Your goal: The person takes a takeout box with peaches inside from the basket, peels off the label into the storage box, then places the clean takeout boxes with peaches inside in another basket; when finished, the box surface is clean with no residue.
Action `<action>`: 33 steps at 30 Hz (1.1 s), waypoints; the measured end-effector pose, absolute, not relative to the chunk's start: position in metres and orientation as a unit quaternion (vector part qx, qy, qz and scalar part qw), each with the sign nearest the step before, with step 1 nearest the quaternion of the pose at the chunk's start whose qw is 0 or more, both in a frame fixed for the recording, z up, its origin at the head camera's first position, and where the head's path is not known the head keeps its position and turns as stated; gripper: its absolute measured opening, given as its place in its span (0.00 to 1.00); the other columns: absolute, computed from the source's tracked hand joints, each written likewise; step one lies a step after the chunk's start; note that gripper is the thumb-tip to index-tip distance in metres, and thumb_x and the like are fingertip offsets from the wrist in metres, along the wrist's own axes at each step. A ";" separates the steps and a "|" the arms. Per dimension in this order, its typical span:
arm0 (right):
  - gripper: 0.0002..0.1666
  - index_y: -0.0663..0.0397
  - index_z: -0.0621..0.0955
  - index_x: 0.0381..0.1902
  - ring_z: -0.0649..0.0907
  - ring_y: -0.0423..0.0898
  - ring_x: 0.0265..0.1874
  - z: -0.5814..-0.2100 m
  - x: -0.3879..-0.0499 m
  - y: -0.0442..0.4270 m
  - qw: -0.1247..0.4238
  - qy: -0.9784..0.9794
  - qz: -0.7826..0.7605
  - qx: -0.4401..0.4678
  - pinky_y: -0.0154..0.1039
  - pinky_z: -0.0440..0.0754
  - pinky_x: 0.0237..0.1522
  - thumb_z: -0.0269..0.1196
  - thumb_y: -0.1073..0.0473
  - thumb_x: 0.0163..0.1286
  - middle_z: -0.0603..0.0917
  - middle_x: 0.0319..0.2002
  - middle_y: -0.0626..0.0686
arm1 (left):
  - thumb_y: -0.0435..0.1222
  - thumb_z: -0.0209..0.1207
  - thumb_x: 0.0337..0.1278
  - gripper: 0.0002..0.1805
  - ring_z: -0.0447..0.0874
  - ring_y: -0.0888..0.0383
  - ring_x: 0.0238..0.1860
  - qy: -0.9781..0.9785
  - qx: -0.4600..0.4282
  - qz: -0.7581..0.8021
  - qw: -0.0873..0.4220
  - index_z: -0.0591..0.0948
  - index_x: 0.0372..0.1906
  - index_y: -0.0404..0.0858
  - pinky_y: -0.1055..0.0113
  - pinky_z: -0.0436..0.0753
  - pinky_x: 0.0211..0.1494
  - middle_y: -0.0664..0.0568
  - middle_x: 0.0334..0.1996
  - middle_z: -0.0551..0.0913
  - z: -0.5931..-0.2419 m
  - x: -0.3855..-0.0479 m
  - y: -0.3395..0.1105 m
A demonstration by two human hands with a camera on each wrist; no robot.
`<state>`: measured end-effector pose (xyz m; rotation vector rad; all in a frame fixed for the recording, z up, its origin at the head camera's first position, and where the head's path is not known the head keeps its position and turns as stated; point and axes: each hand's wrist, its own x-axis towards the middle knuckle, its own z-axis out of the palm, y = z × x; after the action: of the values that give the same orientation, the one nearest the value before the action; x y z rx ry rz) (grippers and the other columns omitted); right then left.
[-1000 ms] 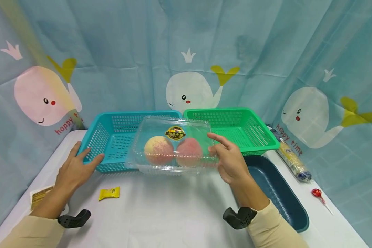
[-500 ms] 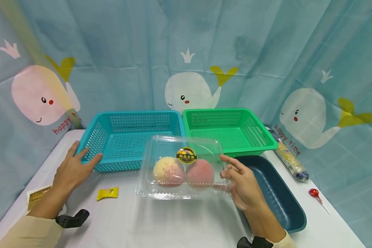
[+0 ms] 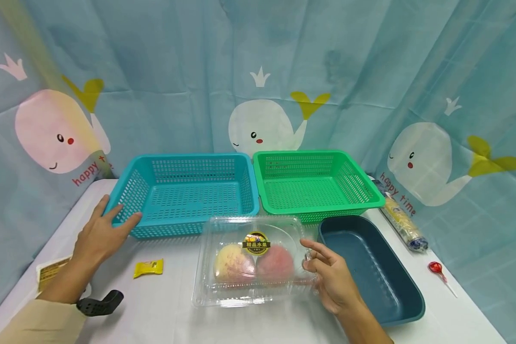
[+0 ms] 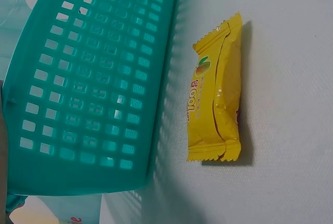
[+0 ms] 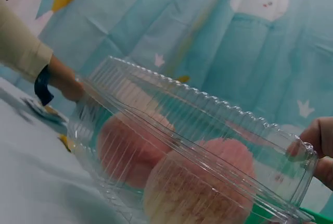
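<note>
Compared with one second ago, the clear plastic box (image 3: 255,267) has moved nearer to the person, out from in front of the two baskets, while the left hand (image 3: 101,234) stays at its place. Right hand (image 3: 333,279) holds the box, its fingers pinching the short right end. Inside, two round fruits (image 3: 233,264) sit side by side. Its long axis runs from left to right; the lid with the round label (image 3: 256,243) faces up and toward the person. Whether it touches the table, I cannot tell. Left hand, with fingers spread, is touching the near left corner of the blue basket (image 3: 193,200). This basket and the green basket (image 3: 320,191) stand just behind the box. At its right, the dark tray (image 3: 370,267) is partly covered by the right forearm. A yellow packet (image 3: 148,268) lies left of the box; farther right are a long package (image 3: 402,222) and a lollipop (image 3: 435,267).
</note>
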<state>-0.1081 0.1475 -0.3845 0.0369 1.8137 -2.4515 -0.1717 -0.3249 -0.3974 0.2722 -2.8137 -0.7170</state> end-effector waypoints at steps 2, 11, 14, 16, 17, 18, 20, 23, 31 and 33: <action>0.30 0.65 0.77 0.58 0.70 0.45 0.35 -0.389 -0.108 0.147 0.047 0.597 -0.801 0.015 0.26 0.60 0.10 0.59 0.76 0.53 0.66 0.39 0.55 | 0.63 0.46 0.64 0.48 0.44 0.23 0.66 -0.959 0.095 -0.243 0.112 0.57 0.70 0.25 0.23 0.56 0.54 0.34 0.74 0.35 -0.397 -0.171 -0.325; 0.32 0.69 0.74 0.60 0.68 0.42 0.29 -0.407 -0.109 0.148 0.050 0.604 -0.795 0.013 0.24 0.61 0.11 0.58 0.78 0.53 0.68 0.37 0.56 | 0.63 0.45 0.64 0.49 0.44 0.22 0.66 -0.961 0.096 -0.237 0.107 0.58 0.70 0.25 0.23 0.57 0.53 0.34 0.74 0.34 -0.396 -0.172 -0.325; 0.32 0.70 0.74 0.60 0.68 0.40 0.25 -0.411 -0.111 0.148 0.056 0.604 -0.795 0.014 0.24 0.60 0.11 0.58 0.78 0.53 0.68 0.37 0.56 | 0.64 0.45 0.63 0.49 0.44 0.22 0.66 -0.961 0.096 -0.236 0.104 0.58 0.70 0.25 0.22 0.57 0.52 0.34 0.74 0.34 -0.395 -0.172 -0.325; 0.32 0.70 0.74 0.60 0.68 0.40 0.24 -0.413 -0.112 0.149 0.059 0.605 -0.794 0.015 0.25 0.61 0.11 0.58 0.78 0.53 0.68 0.37 0.56 | 0.63 0.45 0.63 0.49 0.44 0.21 0.66 -0.962 0.096 -0.236 0.101 0.57 0.70 0.25 0.22 0.57 0.52 0.34 0.74 0.34 -0.394 -0.172 -0.325; 0.32 0.70 0.74 0.60 0.67 0.40 0.24 -0.414 -0.112 0.149 0.060 0.606 -0.793 0.016 0.25 0.60 0.11 0.59 0.78 0.53 0.68 0.38 0.57 | 0.63 0.45 0.64 0.49 0.44 0.21 0.65 -0.962 0.094 -0.236 0.099 0.57 0.70 0.25 0.22 0.57 0.52 0.34 0.74 0.34 -0.394 -0.172 -0.325; 0.32 0.70 0.74 0.60 0.66 0.40 0.23 -0.415 -0.112 0.149 0.062 0.608 -0.792 0.016 0.25 0.60 0.11 0.59 0.78 0.53 0.67 0.38 0.57 | 0.63 0.45 0.64 0.49 0.44 0.21 0.65 -0.962 0.094 -0.236 0.097 0.56 0.71 0.25 0.22 0.57 0.51 0.34 0.74 0.34 -0.393 -0.171 -0.325; 0.32 0.68 0.75 0.60 0.63 0.39 0.20 -0.415 -0.113 0.150 0.065 0.614 -0.786 0.017 0.25 0.58 0.11 0.59 0.77 0.54 0.67 0.39 0.57 | 0.63 0.46 0.63 0.50 0.44 0.21 0.65 -0.962 0.098 -0.237 0.095 0.54 0.72 0.26 0.21 0.57 0.50 0.33 0.74 0.33 -0.389 -0.169 -0.324; 0.32 0.65 0.75 0.61 0.58 0.38 0.17 -0.416 -0.112 0.152 0.069 0.629 -0.774 0.016 0.26 0.54 0.11 0.60 0.77 0.55 0.67 0.40 0.57 | 0.63 0.48 0.62 0.50 0.41 0.21 0.66 -0.958 0.106 -0.241 0.110 0.50 0.74 0.29 0.21 0.55 0.50 0.32 0.73 0.32 -0.378 -0.162 -0.319; 0.31 0.62 0.76 0.61 0.57 0.38 0.19 -0.416 -0.111 0.152 0.066 0.647 -0.760 0.007 0.28 0.50 0.13 0.61 0.75 0.58 0.65 0.39 0.57 | 0.56 0.54 0.63 0.47 0.38 0.25 0.69 -0.938 0.080 -0.273 0.199 0.48 0.77 0.38 0.21 0.56 0.48 0.34 0.74 0.34 -0.342 -0.132 -0.288; 0.31 0.62 0.76 0.61 0.57 0.38 0.18 -0.417 -0.111 0.152 0.067 0.647 -0.760 0.010 0.27 0.51 0.13 0.61 0.74 0.58 0.65 0.39 0.57 | 0.52 0.56 0.63 0.46 0.43 0.26 0.69 -0.929 0.059 -0.291 0.220 0.47 0.77 0.41 0.21 0.58 0.47 0.35 0.74 0.38 -0.337 -0.123 -0.277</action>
<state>-0.1113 0.1523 -0.4167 0.0290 1.9496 -2.2904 -0.1232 -0.2774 -0.3373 0.1638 -2.5699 -0.8056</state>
